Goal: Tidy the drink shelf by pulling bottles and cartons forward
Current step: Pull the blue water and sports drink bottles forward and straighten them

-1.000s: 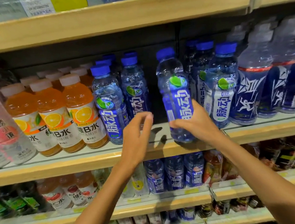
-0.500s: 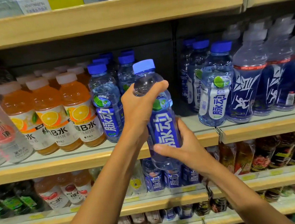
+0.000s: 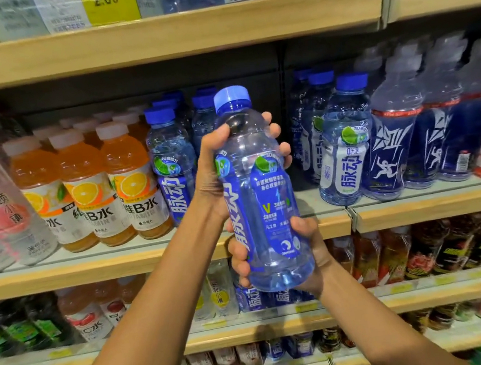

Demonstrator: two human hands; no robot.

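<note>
Item: blue bottle (image 3: 261, 198), upright, clear of shelf (image 3: 122, 265); I grip shoulder with left hand (image 3: 212, 170), base with right hand (image 3: 313, 246), fingers (image 3: 274, 131) wrapped.

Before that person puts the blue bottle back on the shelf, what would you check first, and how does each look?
1. Grip on blue-capped bottle: ok, left hand round its top, right hand round its base.
2. Bottle's cap on: ok.
3. Free spot on shelf: ok, gap behind the bottle.
4. Its main label facing forward: not ok, turned to the side.
5. Depth of gap: cannot tell.
</note>
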